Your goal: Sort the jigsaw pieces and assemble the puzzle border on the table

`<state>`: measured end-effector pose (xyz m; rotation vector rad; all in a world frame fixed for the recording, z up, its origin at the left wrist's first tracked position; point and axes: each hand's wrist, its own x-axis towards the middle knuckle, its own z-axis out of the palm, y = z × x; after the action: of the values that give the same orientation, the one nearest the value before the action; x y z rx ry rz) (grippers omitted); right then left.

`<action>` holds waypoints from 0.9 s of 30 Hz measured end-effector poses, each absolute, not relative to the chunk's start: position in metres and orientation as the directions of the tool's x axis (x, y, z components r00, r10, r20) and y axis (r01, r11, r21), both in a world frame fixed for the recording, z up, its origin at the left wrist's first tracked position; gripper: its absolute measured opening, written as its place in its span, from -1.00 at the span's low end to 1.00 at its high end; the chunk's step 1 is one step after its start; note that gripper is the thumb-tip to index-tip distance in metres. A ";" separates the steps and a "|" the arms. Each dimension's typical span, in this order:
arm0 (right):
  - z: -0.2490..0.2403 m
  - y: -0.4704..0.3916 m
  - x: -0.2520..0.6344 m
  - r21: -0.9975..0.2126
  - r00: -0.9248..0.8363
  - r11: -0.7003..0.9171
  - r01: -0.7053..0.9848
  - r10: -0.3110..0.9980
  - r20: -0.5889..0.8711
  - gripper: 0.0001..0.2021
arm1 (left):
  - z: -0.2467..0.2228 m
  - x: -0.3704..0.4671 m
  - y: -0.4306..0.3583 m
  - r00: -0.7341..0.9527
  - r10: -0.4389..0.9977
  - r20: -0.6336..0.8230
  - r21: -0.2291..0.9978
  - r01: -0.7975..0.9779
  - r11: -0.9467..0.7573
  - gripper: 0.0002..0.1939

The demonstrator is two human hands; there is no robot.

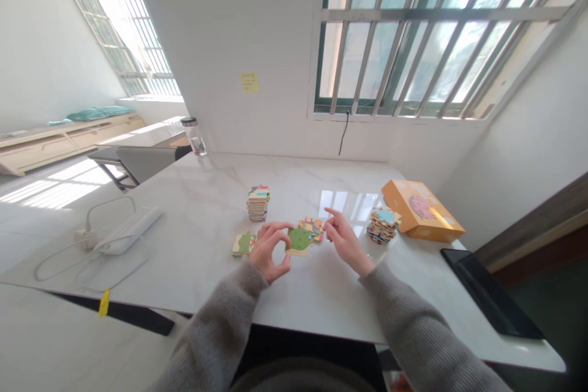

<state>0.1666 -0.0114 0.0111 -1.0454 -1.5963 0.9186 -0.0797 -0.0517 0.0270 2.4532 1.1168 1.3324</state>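
Observation:
My left hand pinches a green puzzle piece at its left edge, between thumb and fingers. Just behind it on the table lies another colourful puzzle piece, partly covered by the green one. Beside these pieces is my right hand, its index finger stretched out and nothing visible in its grasp. I cannot tell whether its fingertips touch the pieces' right edge. Left of my left hand lie a few green-and-cream pieces, partly hidden by the hand.
Puzzle pieces form a tall stack at the back left and another stack at the right. An orange box and a black tablet-like slab lie further right. A power strip with cables and a glass bottle are left.

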 end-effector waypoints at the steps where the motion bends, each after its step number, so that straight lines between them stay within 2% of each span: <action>1: 0.010 -0.012 0.166 -0.908 -0.168 0.358 0.219 0.930 0.327 -0.56 | 0.029 -0.095 -0.053 0.316 0.674 0.668 0.456 0.543 -0.706 -0.78; 4: 0.007 -0.015 0.163 -0.869 -0.230 0.414 0.271 0.904 0.359 -0.57 | 0.028 -0.145 -0.050 0.269 0.716 0.645 0.480 0.587 -0.652 -0.83; 9: 0.007 -0.019 0.159 -0.808 -0.285 0.488 0.329 0.867 0.408 -0.58 | 0.007 -0.203 -0.038 0.228 0.840 0.492 0.566 0.649 -0.508 -0.90; 22: 0.008 -0.017 0.163 -0.751 -0.292 0.535 0.387 0.844 0.451 -0.60 | -0.015 -0.215 -0.033 0.225 0.890 0.396 0.616 0.653 -0.439 -0.91; 27: 0.005 -0.013 0.165 -0.719 -0.279 0.539 0.438 0.842 0.461 -0.59 | -0.018 -0.216 -0.032 0.247 0.884 0.397 0.575 0.684 -0.450 -0.92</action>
<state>0.1654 -0.0133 0.0053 -1.0441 -1.9074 0.5856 -0.2158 -0.0322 -0.0179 2.2392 1.4549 1.0064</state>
